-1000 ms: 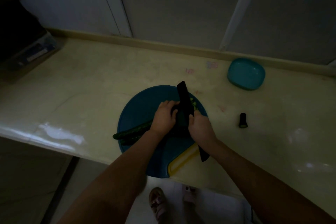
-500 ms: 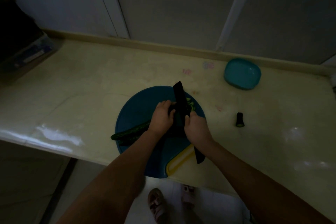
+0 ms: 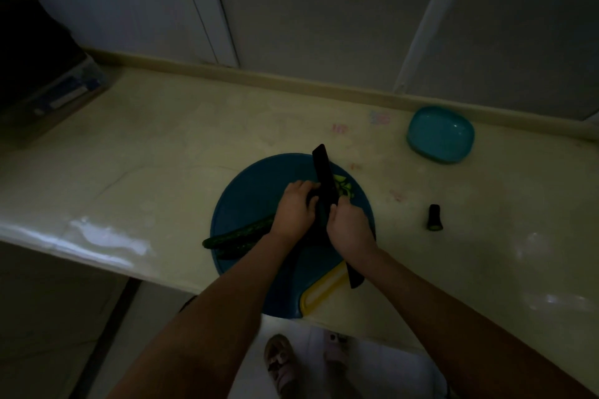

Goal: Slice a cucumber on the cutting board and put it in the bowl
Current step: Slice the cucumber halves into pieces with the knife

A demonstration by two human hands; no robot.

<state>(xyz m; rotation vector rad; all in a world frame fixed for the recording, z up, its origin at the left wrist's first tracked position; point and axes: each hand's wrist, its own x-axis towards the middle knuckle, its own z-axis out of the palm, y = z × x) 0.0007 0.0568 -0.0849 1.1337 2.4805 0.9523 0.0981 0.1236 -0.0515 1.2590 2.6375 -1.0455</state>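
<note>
I'm mid-slice. My left hand [image 3: 293, 212] curls over the cucumber [image 3: 240, 235], which lies across the cutting board [image 3: 246, 197] and reaches its left edge. My right hand [image 3: 350, 230] clenches the knife [image 3: 324, 178], blade upright beside my left fingers. Slices [image 3: 344, 188] sit on the board's far right. Next, I reckon, come more even cuts, then lifting the slices to the bowl [image 3: 440, 134], well beyond the board's far right.

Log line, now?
phase: slicing | left hand: holds cucumber | right hand: grips knife | slices: on cutting board | bowl: empty
</note>
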